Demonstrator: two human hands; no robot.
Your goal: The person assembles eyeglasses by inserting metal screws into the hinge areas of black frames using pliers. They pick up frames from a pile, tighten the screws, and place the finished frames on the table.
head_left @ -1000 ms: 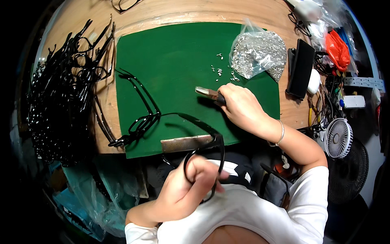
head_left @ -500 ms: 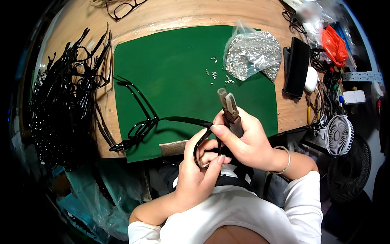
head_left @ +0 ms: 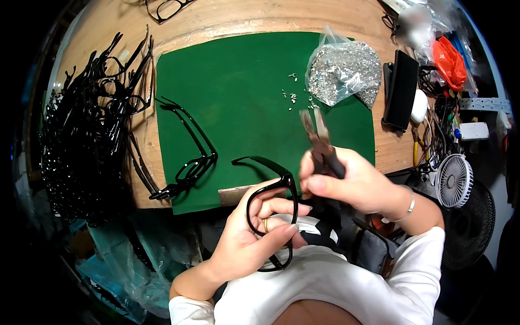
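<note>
My left hand (head_left: 242,241) is closed on a black eyeglass frame (head_left: 285,180), with fingers passing behind and through one rim. One temple of the frame points up and left over the green mat (head_left: 233,81). A pair of pliers (head_left: 322,145) is gripped in my right hand (head_left: 360,184), to the right of the frame and apart from it. The pliers' jaws point away from me and look slightly parted. Beyond them, small silvery metal pieces (head_left: 293,98) lie loose on the mat beside a clear plastic bag (head_left: 344,73) full of similar pieces.
A big heap of black eyeglass frames (head_left: 89,146) covers the left side of the table. Another frame (head_left: 208,157) rests at the mat's left front. To the right are a black case (head_left: 401,89), a red plastic bag (head_left: 449,62), tangled cables and a small white fan (head_left: 454,180).
My right hand has let go of the eyeglass frame and moved right with the pliers. My left hand has come slightly down and left, and the frame has turned to show more of its front.
</note>
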